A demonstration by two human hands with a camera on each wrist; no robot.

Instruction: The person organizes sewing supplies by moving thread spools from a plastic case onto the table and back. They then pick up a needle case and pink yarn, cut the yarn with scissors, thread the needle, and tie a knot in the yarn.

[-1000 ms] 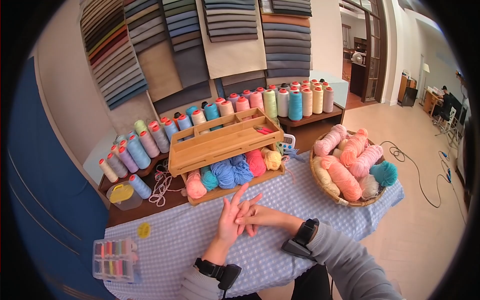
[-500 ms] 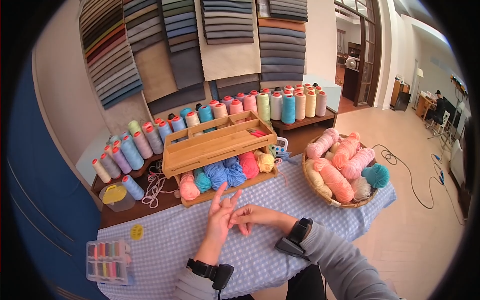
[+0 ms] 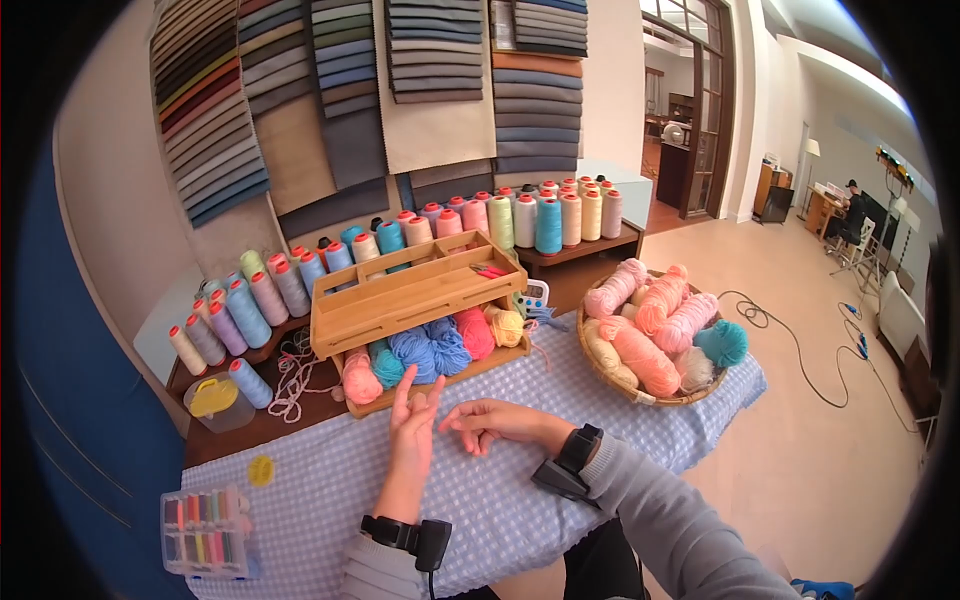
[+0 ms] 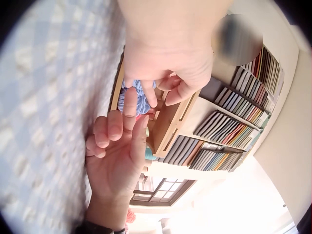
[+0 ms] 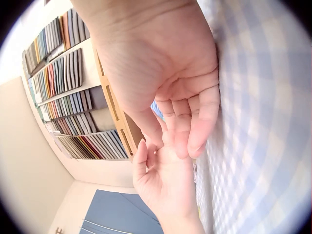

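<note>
Over the checked cloth (image 3: 480, 510), the left hand (image 3: 408, 450) is raised with two fingers stretched up and apart; the left wrist view shows its thumb and other fingers bent together. The right hand (image 3: 505, 424) is just to its right, fingers loosely bent, holding nothing. A small gap separates the hands in the head view. In the right wrist view the right hand (image 5: 161, 63) overlaps the left hand (image 5: 168, 187), so contact cannot be judged there. Behind them stands a wooden organizer (image 3: 400, 315) with yarn balls (image 3: 430, 350) below and red-handled pliers on top.
A yarn basket (image 3: 655, 398) stands at the right. Thread spools (image 3: 548, 228) line the back on dark stands. At the left are a yellow-lidded tub (image 3: 216, 405) and a clear thread case (image 3: 205, 535). Fabric swatches hang on the wall; cables lie on the floor.
The hands were touching, the right fingers at the left hand's fingers; now they have come apart. The head view has turned rightward, so the scene sits further left.
</note>
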